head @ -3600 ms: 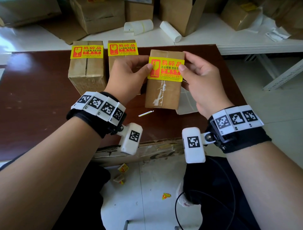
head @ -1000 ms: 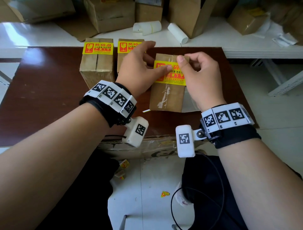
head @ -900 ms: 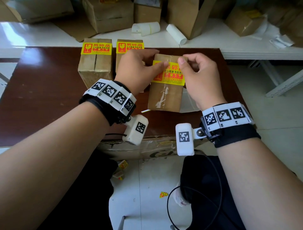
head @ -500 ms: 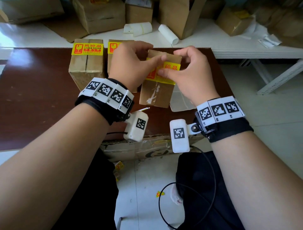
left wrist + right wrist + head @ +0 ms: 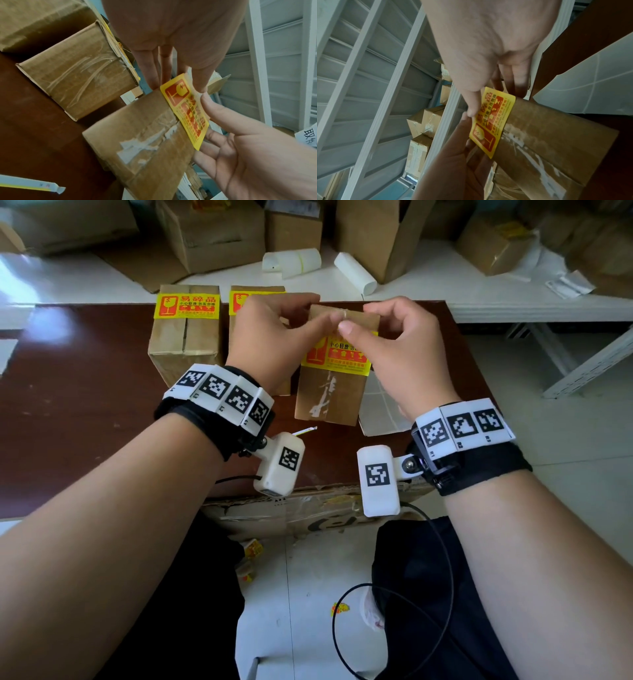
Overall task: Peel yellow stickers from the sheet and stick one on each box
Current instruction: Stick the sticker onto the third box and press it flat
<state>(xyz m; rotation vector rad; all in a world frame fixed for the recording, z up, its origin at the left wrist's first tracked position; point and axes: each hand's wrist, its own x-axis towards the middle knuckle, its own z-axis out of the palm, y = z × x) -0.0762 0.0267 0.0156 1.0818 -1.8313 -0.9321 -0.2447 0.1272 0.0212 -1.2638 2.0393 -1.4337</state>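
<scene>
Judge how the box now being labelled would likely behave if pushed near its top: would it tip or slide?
The box stands on end, taller than wide, so a push near its top would probably tip it. Both thumbs press the yellow sticker near the top edge while fingers reach behind, which suggests it needs steadying. Its plain cardboard would likely grip rather than slide on the brown table.

Bare forearms, black wrist straps (image 5: 479,467) topped with white bands of black square markers (image 5: 219,392); white camera pod (image 5: 376,479) with marker beside each strap; black trousers (image 5: 428,594), thin black cable (image 5: 442,570).
</scene>
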